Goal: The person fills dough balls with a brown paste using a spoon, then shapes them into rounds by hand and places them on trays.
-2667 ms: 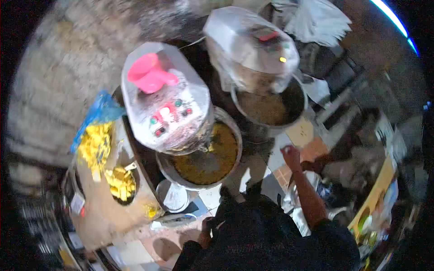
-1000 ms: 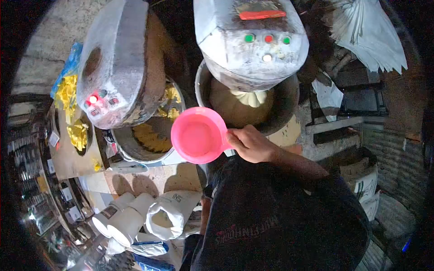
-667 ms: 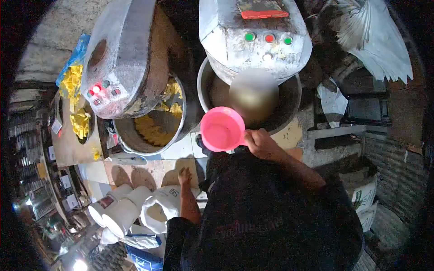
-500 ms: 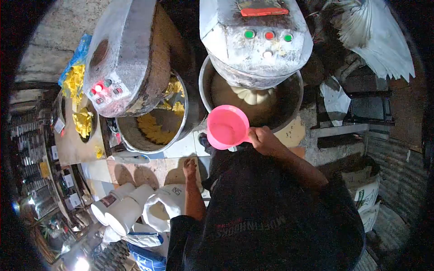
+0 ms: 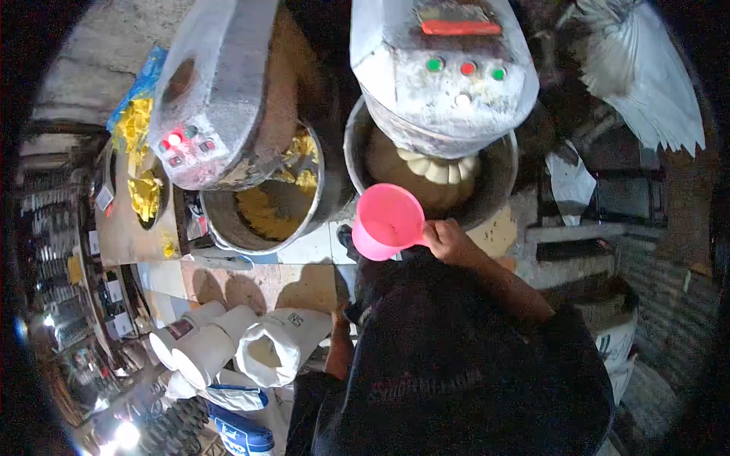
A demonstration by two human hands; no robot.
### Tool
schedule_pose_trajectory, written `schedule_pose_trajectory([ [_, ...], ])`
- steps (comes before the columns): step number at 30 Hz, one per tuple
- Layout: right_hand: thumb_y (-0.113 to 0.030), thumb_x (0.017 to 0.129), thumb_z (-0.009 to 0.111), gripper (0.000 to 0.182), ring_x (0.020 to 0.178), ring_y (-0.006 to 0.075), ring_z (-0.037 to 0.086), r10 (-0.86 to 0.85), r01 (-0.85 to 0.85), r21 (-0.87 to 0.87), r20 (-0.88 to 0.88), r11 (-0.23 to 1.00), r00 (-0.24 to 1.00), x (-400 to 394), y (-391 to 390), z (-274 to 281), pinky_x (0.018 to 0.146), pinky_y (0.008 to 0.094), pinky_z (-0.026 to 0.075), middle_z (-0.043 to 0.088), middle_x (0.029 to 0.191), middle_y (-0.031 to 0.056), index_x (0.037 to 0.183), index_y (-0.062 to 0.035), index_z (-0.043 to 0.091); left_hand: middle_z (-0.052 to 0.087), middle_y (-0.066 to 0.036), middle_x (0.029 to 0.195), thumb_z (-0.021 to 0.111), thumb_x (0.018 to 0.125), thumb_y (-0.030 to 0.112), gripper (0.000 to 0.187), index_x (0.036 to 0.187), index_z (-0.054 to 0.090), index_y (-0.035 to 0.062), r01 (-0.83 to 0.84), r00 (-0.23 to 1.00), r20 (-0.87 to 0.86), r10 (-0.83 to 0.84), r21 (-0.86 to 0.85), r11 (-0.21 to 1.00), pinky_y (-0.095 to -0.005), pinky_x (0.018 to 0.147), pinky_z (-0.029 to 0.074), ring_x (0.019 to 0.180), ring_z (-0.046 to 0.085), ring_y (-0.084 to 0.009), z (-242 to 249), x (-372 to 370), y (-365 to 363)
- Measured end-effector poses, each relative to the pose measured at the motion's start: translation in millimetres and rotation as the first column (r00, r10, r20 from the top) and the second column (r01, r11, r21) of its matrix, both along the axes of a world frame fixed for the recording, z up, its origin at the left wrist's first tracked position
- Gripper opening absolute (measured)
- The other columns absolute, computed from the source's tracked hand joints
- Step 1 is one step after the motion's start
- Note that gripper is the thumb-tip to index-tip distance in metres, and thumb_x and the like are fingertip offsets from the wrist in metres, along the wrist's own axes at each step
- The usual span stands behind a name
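Observation:
My right hand (image 5: pixel 450 243) is closed round the handle of a pink plastic dipper (image 5: pixel 389 220), held tilted at the near rim of the right mixer bowl (image 5: pixel 356 144). The dipper's inside shows, with a small patch at the bottom. Pale dough (image 5: pixel 441 169) bulges under the head of the right mixer (image 5: pixel 449 99), inside the bowl. My left hand (image 5: pixel 340 323) hangs low beside my body, close to an open white sack (image 5: pixel 296 334); its fingers are dim and partly hidden.
Left of me stands a second mixer (image 5: pixel 220 99), its bowl (image 5: pixel 315 205) containing yellow stuff. More yellow chunks (image 5: pixel 144 196) lie on a board (image 5: pixel 114 239). White buckets (image 5: pixel 220 342) and a blue-and-white bag (image 5: pixel 239 433) stand at lower left. A white sheet (image 5: pixel 646 76) hangs at upper right.
My left hand has dropped back toward my body, beside the white sack. The dipper stays in my right hand near the bowl. The whole view has shifted slightly.

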State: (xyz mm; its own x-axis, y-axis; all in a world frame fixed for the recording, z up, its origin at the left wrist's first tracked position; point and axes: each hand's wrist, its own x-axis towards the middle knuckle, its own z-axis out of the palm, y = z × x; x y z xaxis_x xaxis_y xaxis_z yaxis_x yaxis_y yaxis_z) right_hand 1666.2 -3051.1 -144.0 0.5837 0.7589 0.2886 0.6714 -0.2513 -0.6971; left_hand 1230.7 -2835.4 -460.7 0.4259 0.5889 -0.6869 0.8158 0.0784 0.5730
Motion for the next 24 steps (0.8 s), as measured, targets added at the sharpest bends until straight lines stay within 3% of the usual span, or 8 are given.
schedule_pose_trajectory([
  [3, -0.017, 0.092, 0.051, 0.020, 0.062, 0.0385, 0.061, -0.032, 0.020, 0.057, 0.216, 0.998, 0.976, -1.2, -1.1, -19.2, 0.058, 0.0464, 0.048, 0.058, 0.065, 0.0218, 0.082, -0.0005, 0.059, 0.067, -0.013, 0.104, 0.049, 0.089, 0.046, 0.041, 0.107, 0.066, 0.0131, 0.586, 0.810, -0.297, -0.506, 0.365, 0.724, -0.0430, 0.080, 0.050, 0.092, 0.064, -0.0321, 6.4, 4.3, 0.7],
  [4, -0.017, 0.092, 0.051, 0.020, 0.062, 0.0385, 0.061, -0.022, 0.005, 0.071, 0.232, 0.997, 0.973, 1.1, -1.8, -19.2, 0.058, 0.0464, 0.048, 0.058, 0.065, 0.0218, 0.082, -0.0005, 0.059, 0.066, -0.012, 0.109, 0.048, 0.090, 0.045, 0.040, 0.111, 0.065, 0.0155, 0.741, 0.628, -0.487, -0.606, 0.138, 0.657, -0.0399, 0.085, 0.048, 0.099, 0.063, -0.0321, 9.6, 8.9, 8.7],
  [8, -0.016, 0.090, 0.054, 0.017, 0.060, 0.0374, 0.061, 0.047, -0.045, -0.027, 0.095, 0.999, 0.994, 6.2, 2.6, -9.9, 0.055, 0.0462, 0.048, 0.059, 0.066, 0.0195, 0.085, -0.0007, 0.060, 0.066, -0.012, 0.110, 0.049, 0.090, 0.044, 0.039, 0.110, 0.067, 0.0157, 0.589, 0.764, -0.393, -0.512, 0.101, 0.802, -0.0388, 0.085, 0.049, 0.100, 0.063, -0.0307, 13.6, 24.7, 9.6],
  [11, -0.015, 0.089, 0.055, 0.016, 0.057, 0.0373, 0.058, -0.059, 0.040, 0.097, 0.200, 0.995, 0.978, 6.0, -1.9, -30.6, 0.051, 0.0481, 0.046, 0.057, 0.068, 0.0174, 0.095, -0.0002, 0.058, 0.067, -0.013, 0.108, 0.051, 0.090, 0.040, 0.035, 0.108, 0.067, 0.0145, 0.458, 0.872, -0.254, -0.419, 0.116, 0.882, -0.0381, 0.083, 0.049, 0.099, 0.064, -0.0292, 9.9, 28.3, 8.2],
  [15, -0.012, 0.088, 0.053, 0.015, 0.062, 0.0388, 0.060, 0.128, -0.087, -0.134, 0.332, 0.987, 0.934, 8.4, -8.2, -30.8, 0.054, 0.0500, 0.046, 0.059, 0.072, 0.0201, 0.095, 0.0006, 0.059, 0.067, -0.014, 0.106, 0.054, 0.089, 0.035, 0.031, 0.106, 0.069, 0.0130, 0.338, 0.938, -0.116, -0.326, 0.112, 0.934, -0.0372, 0.082, 0.050, 0.097, 0.064, -0.0272, 7.7, 27.7, 10.1],
  [18, -0.008, 0.086, 0.053, 0.014, 0.065, 0.0361, 0.059, 0.086, -0.094, -0.097, -0.082, 0.991, 0.993, 10.9, -5.2, -29.3, 0.054, 0.0475, 0.045, 0.058, 0.075, 0.0183, 0.095, 0.0010, 0.059, 0.068, -0.015, 0.105, 0.057, 0.088, 0.031, 0.028, 0.104, 0.069, 0.0118, 0.273, 0.962, -0.008, -0.274, 0.109, 0.956, -0.0365, 0.080, 0.051, 0.095, 0.065, -0.0258, 8.7, 24.2, 13.5],
  [23, -0.009, 0.082, 0.056, 0.016, 0.062, 0.0311, 0.057, 0.114, -0.015, -0.233, 0.417, 0.972, 0.902, 12.2, -6.1, -12.0, 0.054, 0.0426, 0.045, 0.056, 0.073, 0.0151, 0.094, 0.0011, 0.058, 0.068, -0.016, 0.102, 0.061, 0.088, 0.025, 0.022, 0.101, 0.071, 0.0099, 0.197, 0.944, 0.254, -0.212, 0.083, 0.977, -0.0353, 0.078, 0.052, 0.092, 0.066, -0.0233, 7.8, 16.2, 17.8],
  [24, -0.007, 0.082, 0.055, 0.016, 0.059, 0.0313, 0.056, 0.126, -0.069, -0.174, 0.345, 0.982, 0.930, 12.9, -5.4, -21.6, 0.053, 0.0441, 0.045, 0.054, 0.072, 0.0140, 0.096, 0.0011, 0.057, 0.068, -0.015, 0.102, 0.061, 0.087, 0.023, 0.021, 0.101, 0.071, 0.0102, 0.082, 0.952, 0.300, -0.062, -0.053, 0.995, -0.0355, 0.078, 0.052, 0.093, 0.066, -0.0235, 8.4, 18.6, 17.6],
])
